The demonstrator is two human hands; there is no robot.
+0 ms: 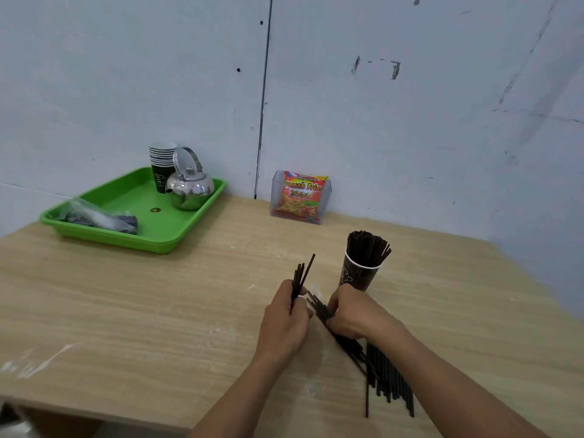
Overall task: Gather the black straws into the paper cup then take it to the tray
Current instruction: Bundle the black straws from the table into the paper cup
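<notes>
1. Your left hand (284, 314) holds a few straws (298, 279), tips up.
2. Your right hand (350, 314) grips more straws lying on the worktop (158, 311).
3. The cup (358, 275) stands just past your right hand, packed with straws.
4. The tray (126, 240) sits far off, past your left hand.

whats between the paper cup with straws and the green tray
Head view: mostly bare wooden table between paper cup and green tray; only the straws held up by the left hand stand there, near the cup.
</notes>
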